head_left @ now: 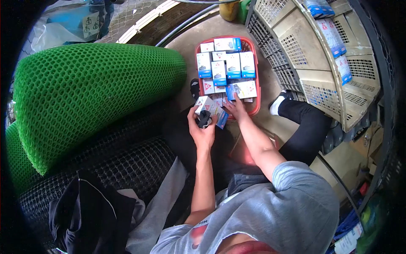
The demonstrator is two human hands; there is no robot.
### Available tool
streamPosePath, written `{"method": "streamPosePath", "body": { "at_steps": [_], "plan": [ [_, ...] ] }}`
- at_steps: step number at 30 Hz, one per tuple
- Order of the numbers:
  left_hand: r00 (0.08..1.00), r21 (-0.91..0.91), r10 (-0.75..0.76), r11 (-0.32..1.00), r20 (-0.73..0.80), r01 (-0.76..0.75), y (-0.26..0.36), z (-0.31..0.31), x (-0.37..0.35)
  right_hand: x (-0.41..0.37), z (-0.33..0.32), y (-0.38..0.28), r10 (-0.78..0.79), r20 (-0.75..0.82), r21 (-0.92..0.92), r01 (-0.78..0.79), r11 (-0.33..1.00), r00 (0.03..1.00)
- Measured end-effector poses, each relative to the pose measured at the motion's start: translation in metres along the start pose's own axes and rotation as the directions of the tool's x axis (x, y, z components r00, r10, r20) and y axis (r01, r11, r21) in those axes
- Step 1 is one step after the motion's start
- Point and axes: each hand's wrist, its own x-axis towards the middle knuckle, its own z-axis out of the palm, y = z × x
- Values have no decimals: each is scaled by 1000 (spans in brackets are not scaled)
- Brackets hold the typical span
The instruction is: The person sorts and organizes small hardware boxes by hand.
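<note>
My left hand (202, 129) is closed around a small white-and-blue box (208, 106), tilted over my lap. A black part (204, 118) with a light ring-shaped spot sits in the same grip, against the near side of the box; its kind I cannot tell. My right hand (237, 109) reaches over the near side of a red plastic basket (257, 67), fingers spread, fingertips at a white-and-blue box (243, 89) lying on its side. Several similar boxes (219, 73) fill the basket, some upright and some lying flat.
On the left lie a big roll of green plastic mesh (101, 80) and black mesh (105, 169). A dark jacket (93, 211) hangs at the lower left. Beige plastic crates (292, 46) stand at the right, with more boxes (332, 38) in them.
</note>
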Motion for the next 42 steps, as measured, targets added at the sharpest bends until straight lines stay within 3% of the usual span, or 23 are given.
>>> {"method": "streamPosePath", "body": {
  "at_steps": [2,4,10,12,15,16,18,20,22,24,26,27,28,31,33,34,36,42],
  "plan": [
    [1000,-38,4,999,-5,-4,4,0,2,-2,-6,-7,36,-26,-76,-38,996,999],
    [1000,-51,15,999,25,-14,8,0,2,-1,-11,-14,84,70,-98,-77,992,994],
    [999,-36,-31,999,16,31,10,-1,-2,28,-18,11,-79,162,27,75,997,984],
    [1000,-16,-4,1000,12,4,10,-3,-3,35,-14,19,-200,51,152,190,970,978],
    [999,-1,28,1000,30,-28,9,-4,-3,25,-12,21,-198,-23,124,199,972,980],
    [998,-8,33,999,49,-33,8,-4,-3,20,-17,16,-193,-21,127,195,973,981],
    [998,-59,33,998,59,-29,7,-2,1,12,-30,0,15,84,42,-19,999,996],
    [998,-90,29,996,48,-25,8,2,1,7,-26,-4,20,145,14,-23,1000,989],
    [998,-64,27,998,60,-23,7,2,-1,2,-17,0,-16,-36,11,16,1000,999],
    [997,-60,38,998,67,-34,9,0,-1,26,-33,10,-17,4,23,17,1000,1000],
    [996,-78,40,996,75,-35,10,1,0,41,-48,16,42,218,98,-64,993,975],
    [997,-58,47,997,58,-44,11,2,-1,-6,-1,13,-103,45,19,102,995,994],
    [998,-35,50,998,43,-48,12,3,-3,-13,3,19,-189,95,25,188,982,977],
    [995,-55,23,998,95,-18,18,4,-6,27,-30,28,-100,179,71,88,994,979],
    [992,-43,30,999,125,-25,17,2,-4,2,-13,5,28,-16,-97,-29,995,999],
    [991,-39,32,999,129,-27,14,2,-2,-3,-14,-4,28,-16,-90,-29,995,999],
    [995,-31,25,999,101,-22,6,2,-1,-8,-17,-22,-152,-24,-84,150,985,988],
    [984,-12,96,995,153,-95,12,2,-3,18,-38,7,-231,-14,-16,231,973,973]
  ]
}}
